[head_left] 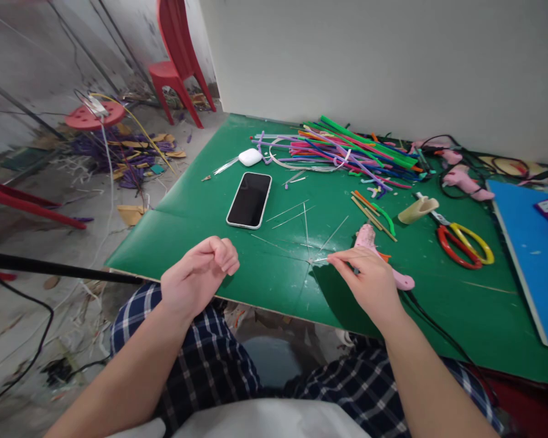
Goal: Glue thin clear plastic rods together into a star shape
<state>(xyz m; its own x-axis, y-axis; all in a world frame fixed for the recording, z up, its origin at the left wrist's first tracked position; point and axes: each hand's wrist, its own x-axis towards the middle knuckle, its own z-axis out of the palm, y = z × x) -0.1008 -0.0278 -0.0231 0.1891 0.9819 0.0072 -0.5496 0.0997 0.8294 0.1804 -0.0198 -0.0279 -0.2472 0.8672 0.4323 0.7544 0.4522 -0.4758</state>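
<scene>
My right hand (369,277) pinches the end of a thin, pale, translucent stick (320,260) just above the green table (274,277). Its far end meets a spot where several similar thin sticks (307,228) fan out like spokes. A pink glue gun (366,236) lies beside that hand, partly hidden by it. My left hand (201,274) hovers at the table's front edge with its fingers curled in and nothing visible in them. Closest to it is a phone (249,199) with a dark screen, lying flat.
Colourful pipe cleaners (342,149) lie heaped at the back by a white earbud case (250,157). Red and yellow scissors (461,240) rest in a hollow tan holder (418,210). A blue board (530,255) lies at right. The glue gun's black cord (442,334) runs off the front.
</scene>
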